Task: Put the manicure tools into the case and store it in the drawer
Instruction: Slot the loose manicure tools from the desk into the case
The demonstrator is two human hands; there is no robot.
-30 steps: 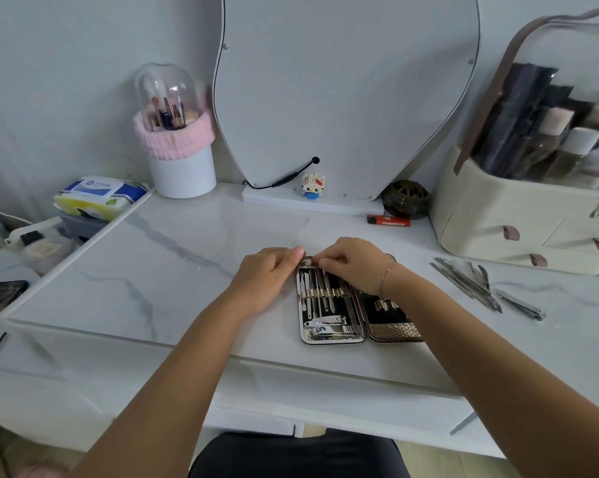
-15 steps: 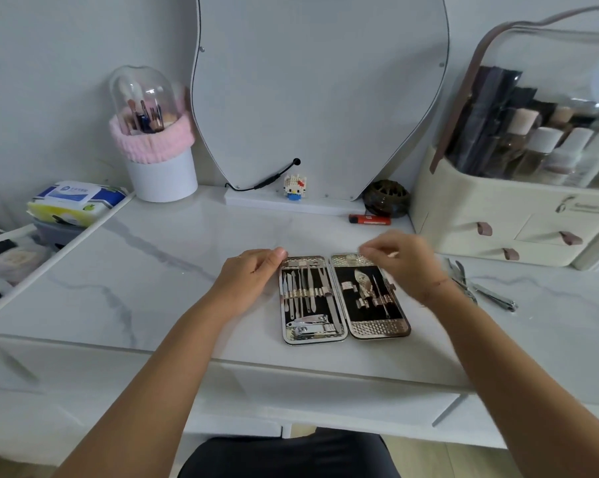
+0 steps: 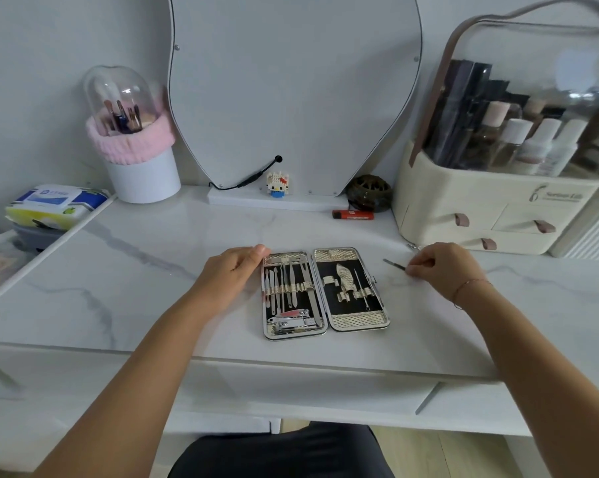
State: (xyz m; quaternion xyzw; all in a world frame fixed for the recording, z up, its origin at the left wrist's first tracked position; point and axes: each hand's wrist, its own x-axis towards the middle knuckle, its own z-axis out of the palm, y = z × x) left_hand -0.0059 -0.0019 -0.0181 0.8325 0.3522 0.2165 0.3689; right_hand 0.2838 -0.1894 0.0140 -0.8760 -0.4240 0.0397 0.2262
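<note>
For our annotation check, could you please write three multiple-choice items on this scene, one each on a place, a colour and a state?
1. Where does the lighter lie?
A. In front of the mirror base, beside the dark round bowl
B. Inside the case
C. On the wipes pack

2. What colour is the band around the brush holder?
A. Green
B. Pink
C. Black

3. What state is the manicure case in?
A. Shut
B. Open flat on the table
C. Standing on edge

Answers: 1 A, it lies by the bowl. 2 B, the fluffy band is pink. 3 B, both halves lie flat, left hand at its edge, right hand pinching a thin tool beside it.
</note>
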